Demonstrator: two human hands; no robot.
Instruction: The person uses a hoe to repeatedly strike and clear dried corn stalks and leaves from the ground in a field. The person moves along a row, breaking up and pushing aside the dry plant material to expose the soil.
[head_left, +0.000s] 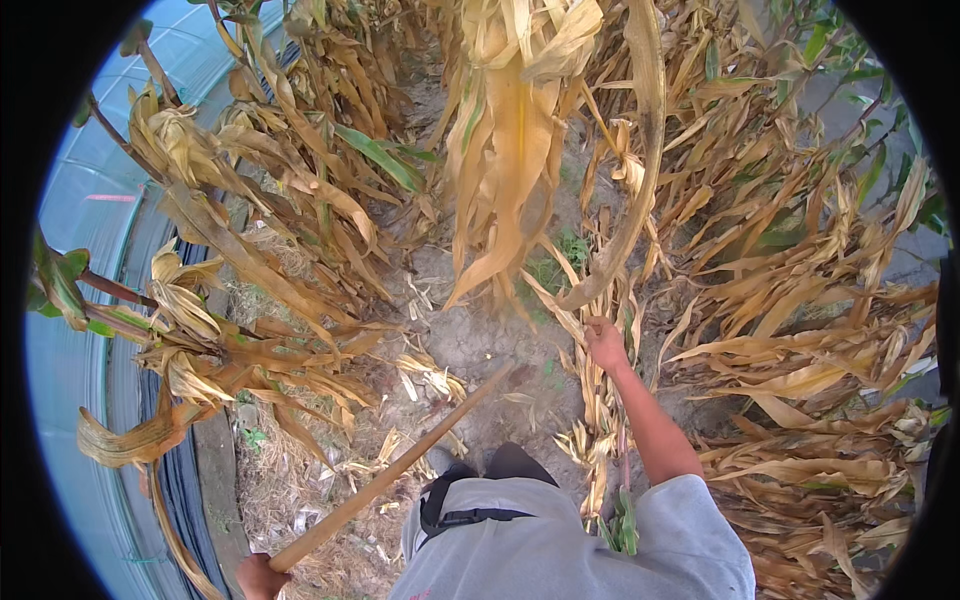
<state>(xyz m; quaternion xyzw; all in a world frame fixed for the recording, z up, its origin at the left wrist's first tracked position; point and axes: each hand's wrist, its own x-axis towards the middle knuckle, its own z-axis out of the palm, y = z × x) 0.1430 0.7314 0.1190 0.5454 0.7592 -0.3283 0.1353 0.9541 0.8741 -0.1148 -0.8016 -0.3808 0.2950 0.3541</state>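
Note:
My left hand (261, 577), at the lower left, is closed around the near end of a long wooden handle (397, 469). The handle slants up to the right over the soil; whatever its far end bears cannot be made out. My right hand (604, 343) grips a dry maize stalk (598, 397) on the right, its fingers partly hidden among the leaves. Stalk and leaves run down beside my right forearm. Above that hand, a long curled brown leaf (646, 150) hangs close to the camera. Large dry maize leaves (510, 165) hang at top centre.
Dry maize plants stand on the left (300, 187) and right (795, 337). Plastic sheeting (75, 375) of a tunnel or greenhouse curves along the far left. Between the rows lies bare soil (487, 330) with scattered husks (431, 375). My shoes are on the ground below.

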